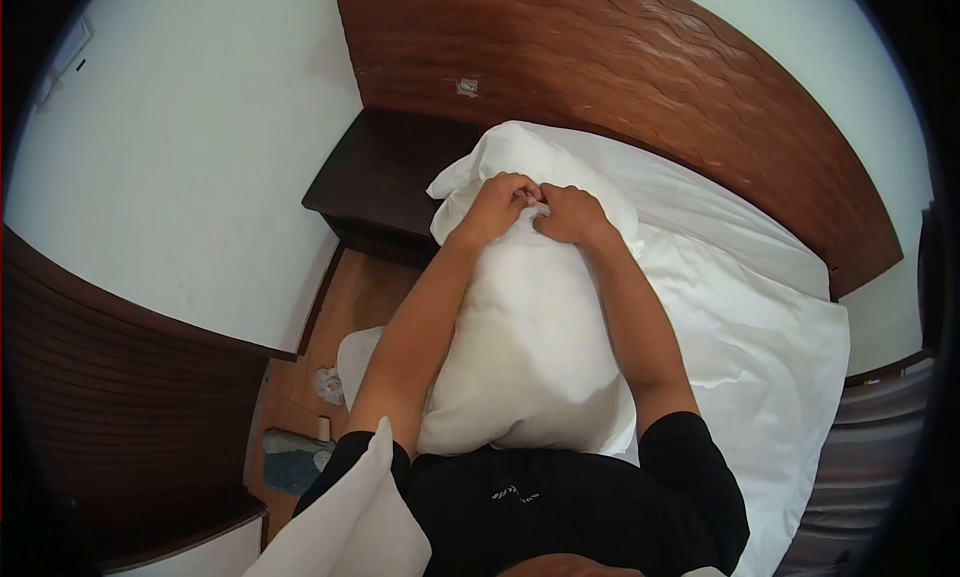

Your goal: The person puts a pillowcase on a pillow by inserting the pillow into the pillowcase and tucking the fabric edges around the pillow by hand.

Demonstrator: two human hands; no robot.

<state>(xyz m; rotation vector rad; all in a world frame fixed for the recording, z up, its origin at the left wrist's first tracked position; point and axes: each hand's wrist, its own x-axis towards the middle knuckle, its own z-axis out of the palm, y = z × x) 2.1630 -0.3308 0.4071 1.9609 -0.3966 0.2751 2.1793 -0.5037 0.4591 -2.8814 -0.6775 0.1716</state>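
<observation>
A plump white pillow (530,327) lies lengthwise in front of me, its near end against my black shirt. At its far end my left hand (496,207) is closed, fingers curled on a bit of white fabric. My right hand (572,215) is closed beside it, pinching the same fabric, and the two hands nearly touch. Whether this fabric is the pillow's corner or a separate cover's edge, I cannot tell. Just beyond the hands sits another bunched white pillow (525,152). A white cloth (350,517) hangs over my left upper arm.
The white-sheeted bed (740,347) spreads to the right, under a brown wooden headboard (640,67). A dark nightstand (385,172) stands at the far left by the wall. On the floor lie a bluish-grey bundle (290,467) and crumpled white plastic (328,385).
</observation>
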